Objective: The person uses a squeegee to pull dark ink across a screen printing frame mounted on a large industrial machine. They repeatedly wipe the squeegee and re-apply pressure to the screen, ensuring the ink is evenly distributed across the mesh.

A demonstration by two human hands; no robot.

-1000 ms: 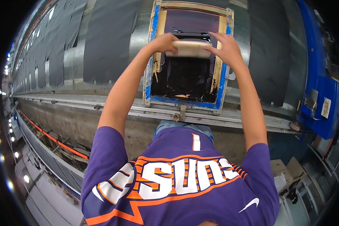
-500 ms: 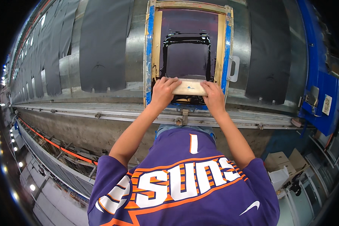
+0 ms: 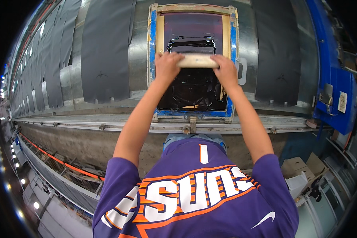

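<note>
In the head view, the left hand [image 3: 167, 67] and the right hand [image 3: 227, 72] are apart from each other, each clamped on one end of a pale-handled squeegee [image 3: 197, 60] that lies crosswise, close to level from left to right. The squeegee is inside a screen-printing frame [image 3: 233, 35], near the middle of its length, with wet black ink [image 3: 190, 89] spread over the near part and a glossy ink ridge [image 3: 191, 41] just beyond it on the far side. Farther still, the purplish mesh [image 3: 192, 23] shows through. Whether the blade touches the mesh cannot be told — the handle and fingers hide its lower edge. The frame sits on a metal table [image 3: 248, 35], between a dark sheet on the left [image 3: 107, 51] and another dark sheet on the right [image 3: 275, 51], its near end beside a metal rail [image 3: 146, 127]. The step in hand looks to be a squeegee stroke partway along the screen. Carrying it on would call for both hands to move together — the blade square to the side rails, the pressure even at both ends, and the ink kept within the frame.
</note>
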